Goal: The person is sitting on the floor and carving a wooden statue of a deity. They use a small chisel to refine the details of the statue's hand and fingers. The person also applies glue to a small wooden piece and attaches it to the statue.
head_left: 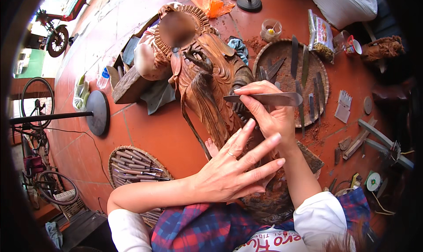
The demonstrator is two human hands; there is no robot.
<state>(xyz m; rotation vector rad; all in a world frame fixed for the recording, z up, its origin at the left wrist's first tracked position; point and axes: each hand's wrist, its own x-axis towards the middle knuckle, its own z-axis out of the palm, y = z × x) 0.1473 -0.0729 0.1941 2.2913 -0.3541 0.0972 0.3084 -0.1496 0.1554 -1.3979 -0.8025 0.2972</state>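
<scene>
My right hand (271,120) pinches a flat metal file (284,99) between thumb and fingers. The file's narrow end points left, over the carved robe, and its broad rounded end sticks out to the right. Below it, my left hand (229,166) is open with fingers spread, holds nothing and wears a ring. It crosses in front of my right wrist; whether they touch I cannot tell. Under both hands lies a brown carved wooden statue (209,87), its head toward the far left. My hands hide part of its lower body.
A round woven tray (261,53) at right holds several flat files among reddish wood dust. A basket (115,153) of wooden-handled chisels stands at left. A wooden block (132,85) is beside the statue's head. A round-based stand (98,113) and bicycles (37,98) are farther left.
</scene>
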